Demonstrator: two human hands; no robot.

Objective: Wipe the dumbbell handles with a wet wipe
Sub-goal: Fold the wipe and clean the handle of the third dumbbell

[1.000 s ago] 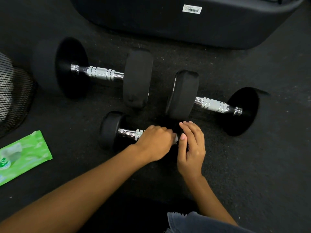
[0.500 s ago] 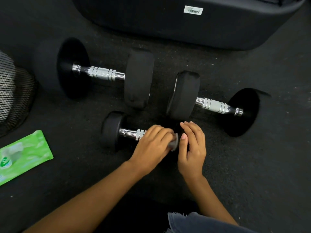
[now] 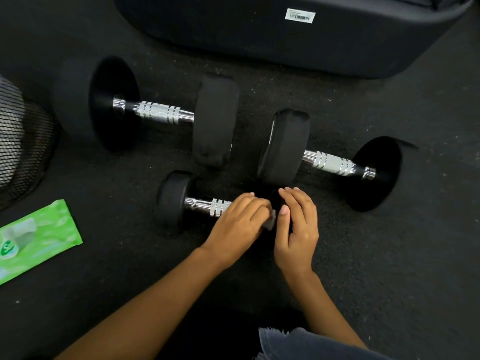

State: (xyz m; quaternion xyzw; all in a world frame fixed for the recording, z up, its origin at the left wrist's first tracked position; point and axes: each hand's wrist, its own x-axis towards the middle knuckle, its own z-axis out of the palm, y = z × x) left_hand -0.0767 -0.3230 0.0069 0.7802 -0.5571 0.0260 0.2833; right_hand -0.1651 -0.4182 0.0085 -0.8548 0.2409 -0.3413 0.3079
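A small dumbbell (image 3: 205, 205) with a chrome handle and black heads lies nearest me on the dark floor. My left hand (image 3: 239, 224) grips a grey wet wipe (image 3: 270, 222) wrapped round the right part of that handle; only an edge of the wipe shows. My right hand (image 3: 298, 229) holds the dumbbell's right head, fingers over its top and thumb on its inner face, hiding most of it. Two larger dumbbells lie behind, one at the left (image 3: 158, 113) and one at the right (image 3: 330, 162), both untouched.
A green pack of wet wipes (image 3: 36, 237) lies on the floor at the left. Behind it stands a black mesh bin (image 3: 18, 146). A large black padded piece of equipment (image 3: 259, 35) borders the far side. My denim-clad knee (image 3: 298, 344) is at the bottom.
My left hand has rolled slightly on the small dumbbell's handle, and the wipe's grey edge now shows between my hands. My right hand has stayed on the head.
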